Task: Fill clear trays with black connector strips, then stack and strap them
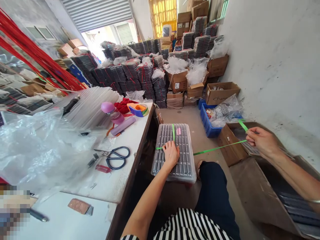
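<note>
A stack of clear plastic trays point(186, 151) with rows of dark parts stands low beside the bench, a small pink slip point(178, 131) on top. Green strap point(220, 147) runs across the top tray in two directions and meets beneath my left hand point(171, 154). That hand's fingers are bent and press the strap down where it crosses; its fingertips are partly hidden. Off to the right, my right hand point(262, 141) pinches the strap's free end, holding it stretched out from the stack's right side. A short tail sticks up above the fingers.
On the white bench point(120, 186) at left lie scissors point(117, 157), a tape dispenser point(138, 110), a pink bottle point(112, 112) and plastic bags point(45, 143). Cardboard boxes point(252, 186) and a blue crate point(212, 125) stand at right. Tied tray stacks point(146, 78) fill the back.
</note>
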The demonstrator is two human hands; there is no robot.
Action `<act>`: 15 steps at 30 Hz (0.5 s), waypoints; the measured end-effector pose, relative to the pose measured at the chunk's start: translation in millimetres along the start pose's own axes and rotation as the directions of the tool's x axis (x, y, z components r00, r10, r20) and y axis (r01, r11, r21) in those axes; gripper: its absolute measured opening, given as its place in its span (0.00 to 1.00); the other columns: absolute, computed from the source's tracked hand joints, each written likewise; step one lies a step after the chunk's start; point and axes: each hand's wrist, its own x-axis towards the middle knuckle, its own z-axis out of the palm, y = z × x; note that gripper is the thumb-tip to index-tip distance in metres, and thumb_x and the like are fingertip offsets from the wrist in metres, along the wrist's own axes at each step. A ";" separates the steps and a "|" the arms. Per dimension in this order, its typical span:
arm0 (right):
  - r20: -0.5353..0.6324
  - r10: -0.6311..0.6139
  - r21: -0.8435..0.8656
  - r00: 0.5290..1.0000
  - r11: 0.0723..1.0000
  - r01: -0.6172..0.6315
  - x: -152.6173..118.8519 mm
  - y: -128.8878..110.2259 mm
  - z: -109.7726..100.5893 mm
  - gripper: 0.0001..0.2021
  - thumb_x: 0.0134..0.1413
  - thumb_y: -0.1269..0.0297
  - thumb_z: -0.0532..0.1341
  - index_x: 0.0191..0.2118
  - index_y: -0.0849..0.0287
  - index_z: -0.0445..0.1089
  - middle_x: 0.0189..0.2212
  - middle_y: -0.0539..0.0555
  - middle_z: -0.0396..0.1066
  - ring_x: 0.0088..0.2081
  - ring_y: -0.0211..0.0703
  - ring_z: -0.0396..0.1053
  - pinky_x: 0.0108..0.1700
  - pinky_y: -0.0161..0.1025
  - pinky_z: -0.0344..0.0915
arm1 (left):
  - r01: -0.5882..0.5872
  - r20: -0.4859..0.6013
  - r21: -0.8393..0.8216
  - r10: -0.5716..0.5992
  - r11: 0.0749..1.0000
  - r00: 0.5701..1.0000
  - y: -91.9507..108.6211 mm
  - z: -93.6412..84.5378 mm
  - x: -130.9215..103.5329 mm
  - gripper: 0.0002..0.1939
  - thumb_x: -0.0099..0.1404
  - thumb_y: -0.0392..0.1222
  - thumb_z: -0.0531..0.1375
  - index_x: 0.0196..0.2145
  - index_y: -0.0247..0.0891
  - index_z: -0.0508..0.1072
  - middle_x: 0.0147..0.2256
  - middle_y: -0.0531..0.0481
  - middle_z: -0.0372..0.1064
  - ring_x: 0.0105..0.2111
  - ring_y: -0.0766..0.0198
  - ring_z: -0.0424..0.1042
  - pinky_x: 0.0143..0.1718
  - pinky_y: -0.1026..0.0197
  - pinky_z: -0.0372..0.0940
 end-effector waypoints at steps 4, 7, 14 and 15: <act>-0.059 0.070 0.032 0.996 0.997 -0.069 13.7 -5.4 32.2 0.07 0.62 0.62 0.57 0.35 0.58 0.66 0.24 0.46 0.62 0.20 0.28 0.54 0.17 0.26 0.53 | 0.005 0.006 -0.003 -0.005 1.000 1.000 -3.7 3.9 0.9 0.09 0.65 0.43 0.55 0.40 0.36 0.68 0.41 0.44 0.66 0.44 0.52 0.62 0.46 0.51 0.55; 0.005 0.138 0.012 0.990 0.990 -0.138 19.2 -6.5 72.0 0.10 0.62 0.60 0.56 0.43 0.60 0.66 0.32 0.50 0.66 0.25 0.31 0.62 0.24 0.29 0.63 | 0.027 0.008 -0.022 -0.027 0.999 1.000 -6.8 6.9 2.3 0.07 0.64 0.44 0.56 0.34 0.37 0.67 0.37 0.45 0.67 0.42 0.53 0.62 0.43 0.52 0.56; 0.372 0.417 -0.093 0.829 0.906 -0.413 -22.6 23.8 238.7 0.14 0.60 0.59 0.59 0.48 0.63 0.66 0.42 0.55 0.68 0.38 0.40 0.69 0.38 0.41 0.70 | -0.017 -0.036 -0.049 0.016 0.999 0.999 -8.4 5.5 -0.1 0.05 0.62 0.42 0.58 0.33 0.38 0.67 0.36 0.47 0.67 0.41 0.55 0.63 0.42 0.53 0.57; 0.403 0.428 -0.088 0.809 0.898 -0.431 -26.4 26.5 262.7 0.15 0.60 0.59 0.59 0.49 0.62 0.65 0.44 0.56 0.67 0.40 0.41 0.69 0.40 0.43 0.70 | -0.026 -0.046 -0.046 0.024 0.999 0.999 -8.5 5.2 -0.8 0.05 0.62 0.42 0.58 0.34 0.38 0.68 0.36 0.47 0.67 0.41 0.55 0.63 0.42 0.53 0.57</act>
